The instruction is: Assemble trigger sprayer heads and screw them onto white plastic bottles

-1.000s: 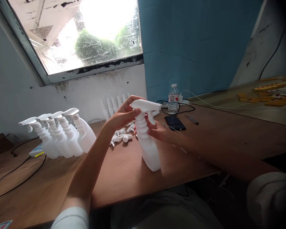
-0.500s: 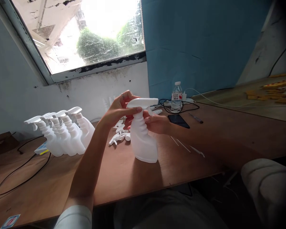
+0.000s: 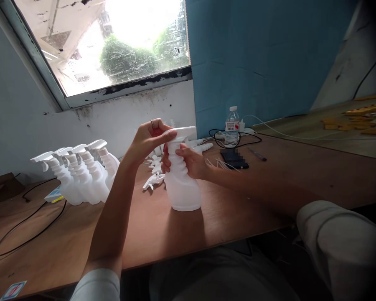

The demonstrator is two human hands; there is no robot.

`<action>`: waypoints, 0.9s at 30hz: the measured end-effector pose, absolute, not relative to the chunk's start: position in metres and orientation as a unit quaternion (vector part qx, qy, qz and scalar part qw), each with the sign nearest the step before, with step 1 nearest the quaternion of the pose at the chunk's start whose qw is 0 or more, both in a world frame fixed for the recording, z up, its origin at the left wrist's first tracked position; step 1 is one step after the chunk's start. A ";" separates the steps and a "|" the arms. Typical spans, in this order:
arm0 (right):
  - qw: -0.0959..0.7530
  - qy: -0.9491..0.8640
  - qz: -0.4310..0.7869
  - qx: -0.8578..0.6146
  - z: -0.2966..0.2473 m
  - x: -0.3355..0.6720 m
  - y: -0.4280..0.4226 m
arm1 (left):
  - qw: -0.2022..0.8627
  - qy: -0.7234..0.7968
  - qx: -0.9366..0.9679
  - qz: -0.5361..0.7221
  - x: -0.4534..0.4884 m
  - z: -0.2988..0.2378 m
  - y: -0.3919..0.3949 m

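A white spray bottle (image 3: 183, 190) stands nearly upright on the brown table in front of me, with a white trigger spray head (image 3: 184, 133) on its neck. My left hand (image 3: 150, 138) is closed on the spray head, thumb across its rear side. Around the ribbed neck just below, my right hand (image 3: 191, 162) is wrapped, thumb on the near side. My fingers hide part of the trigger and the neck. Behind the hands lie loose white trigger heads (image 3: 153, 180).
Several white spray bottles with heads (image 3: 78, 179) stand grouped at the left, beside a black cable. At the right are a water bottle (image 3: 232, 127), a dark phone (image 3: 234, 159), a knife-like tool (image 3: 257, 154) and thin white tubes (image 3: 221, 164). A window is above.
Both hands and the spray bottle have shifted slightly to the left. The bottle stands a little straighter, its spray head pointing right as before.
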State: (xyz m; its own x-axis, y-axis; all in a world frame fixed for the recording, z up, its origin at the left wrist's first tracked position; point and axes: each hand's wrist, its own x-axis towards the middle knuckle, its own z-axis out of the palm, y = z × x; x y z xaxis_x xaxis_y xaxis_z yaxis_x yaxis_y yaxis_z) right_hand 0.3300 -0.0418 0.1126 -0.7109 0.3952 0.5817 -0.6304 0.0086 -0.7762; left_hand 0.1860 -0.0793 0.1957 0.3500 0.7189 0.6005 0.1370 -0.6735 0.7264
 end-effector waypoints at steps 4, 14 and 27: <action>0.385 -0.608 0.687 0.099 0.111 0.330 -0.046 | 0.282 0.294 0.770 0.491 0.183 0.198 -0.081; 0.408 -0.613 0.673 0.072 0.109 0.328 -0.047 | 0.255 0.305 0.784 0.477 0.180 0.201 -0.087; 0.433 -0.619 0.652 0.064 0.110 0.325 -0.051 | 0.274 0.305 0.784 0.465 0.177 0.201 -0.083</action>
State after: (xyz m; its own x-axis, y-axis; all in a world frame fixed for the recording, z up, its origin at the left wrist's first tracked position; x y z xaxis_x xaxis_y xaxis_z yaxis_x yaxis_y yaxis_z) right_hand 0.3248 -0.0511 0.1104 -0.6166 0.4864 0.6190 -0.6438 0.1410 -0.7521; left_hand 0.1769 -0.0830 0.2008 0.3812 0.7335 0.5627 0.2228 -0.6636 0.7141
